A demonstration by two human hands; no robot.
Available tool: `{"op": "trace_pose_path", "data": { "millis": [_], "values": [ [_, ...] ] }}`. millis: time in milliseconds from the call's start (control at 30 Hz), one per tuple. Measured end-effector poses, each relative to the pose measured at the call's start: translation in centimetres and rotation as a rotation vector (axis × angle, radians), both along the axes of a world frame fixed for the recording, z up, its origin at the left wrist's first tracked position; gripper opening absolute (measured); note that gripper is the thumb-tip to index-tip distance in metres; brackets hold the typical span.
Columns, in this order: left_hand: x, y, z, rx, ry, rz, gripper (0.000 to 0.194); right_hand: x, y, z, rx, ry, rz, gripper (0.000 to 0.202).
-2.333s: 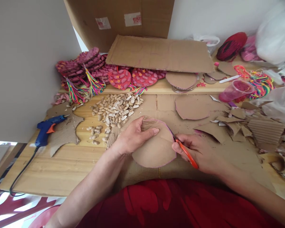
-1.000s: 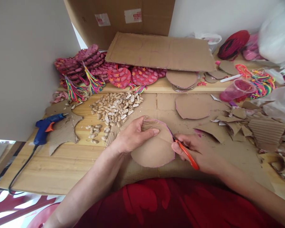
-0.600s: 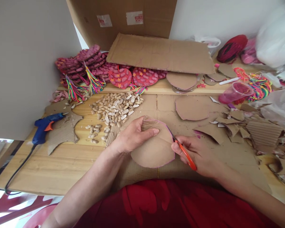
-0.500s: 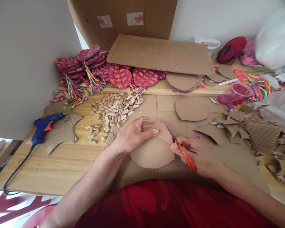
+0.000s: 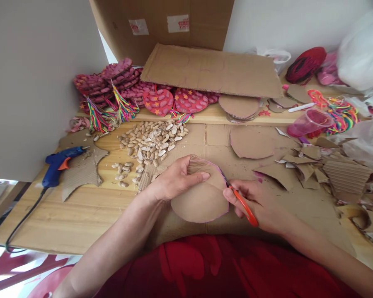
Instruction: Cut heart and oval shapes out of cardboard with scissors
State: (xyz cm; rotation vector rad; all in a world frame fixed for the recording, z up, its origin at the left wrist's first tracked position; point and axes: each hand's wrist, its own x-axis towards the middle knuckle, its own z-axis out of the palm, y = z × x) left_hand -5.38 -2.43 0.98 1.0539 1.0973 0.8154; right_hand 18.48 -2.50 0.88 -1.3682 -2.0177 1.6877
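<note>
a stretch of bare wood on the table (image 5: 65,223) leaves room between the left forearm (image 5: 121,236) and the cord (image 5: 25,219) of the glue gun (image 5: 56,165). farther up, the gun and a ragged scrap (image 5: 81,174) stand in the way. beyond the left hand (image 5: 175,180), peanuts (image 5: 155,140) block a low pass. a flat lane runs between them and the cut piece (image 5: 251,141), with the held disc (image 5: 202,198) at its near end and the big sheet (image 5: 211,70) past its far end. to the right of the right hand (image 5: 251,198), heaped offcuts (image 5: 345,174) crowd the way.
</note>
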Motion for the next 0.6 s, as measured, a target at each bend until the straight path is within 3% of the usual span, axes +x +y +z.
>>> {"op": "trace_pose_path", "data": {
  "millis": [167,300,600],
  "values": [
    [0.14,-0.06,0.04,-0.028,-0.018,-0.016,0.033,0.26,0.58,0.37,0.138,-0.118,0.079,0.042],
    [-0.07,0.03,-0.08,-0.015,-0.044,-0.037,0.033,0.25,0.73,0.41,0.166,-0.085,0.085,0.043],
    [-0.36,0.04,-0.31,-0.007,-0.027,-0.046,0.037,0.08,0.43,0.47,0.095,-0.015,0.046,0.041]
  ]
}}
